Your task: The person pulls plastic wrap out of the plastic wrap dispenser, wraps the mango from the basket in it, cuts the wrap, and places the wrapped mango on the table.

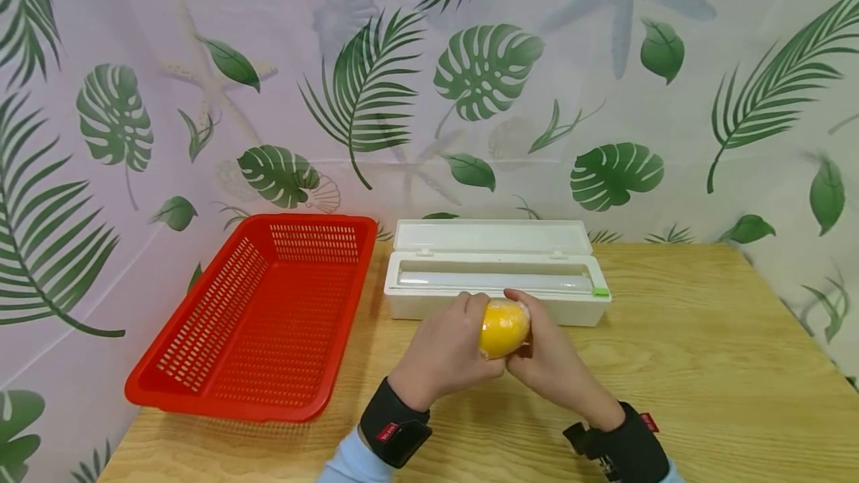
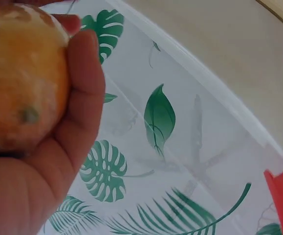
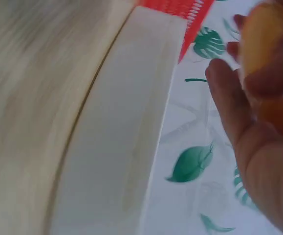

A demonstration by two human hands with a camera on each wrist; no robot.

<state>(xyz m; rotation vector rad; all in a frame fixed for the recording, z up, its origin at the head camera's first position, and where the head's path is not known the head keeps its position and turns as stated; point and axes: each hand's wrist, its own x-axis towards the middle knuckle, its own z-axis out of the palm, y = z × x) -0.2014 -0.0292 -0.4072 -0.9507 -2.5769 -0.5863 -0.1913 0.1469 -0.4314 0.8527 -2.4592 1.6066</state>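
Observation:
A yellow-orange fruit that looks like an orange [image 1: 503, 329], with shiny clear film on its skin, is held up between both hands over the table. My left hand [image 1: 452, 349] grips it from the left, fingers curled round it. From the other side my right hand [image 1: 557, 356] holds it with thumb and fingers. The left wrist view shows the stem spot of the orange [image 2: 26, 81] against the left palm. Just behind the hands stands a white cling film dispenser [image 1: 496, 304], its lid raised and a roll of film [image 1: 496, 280] inside.
At the left a red plastic basket [image 1: 322, 386] with slotted sides sits on the wooden table [image 1: 698, 349]. A small green slider [image 1: 600, 292] is at the dispenser's right end. Leaf-printed cloth [image 1: 403, 95] hangs behind and along the sides of the table.

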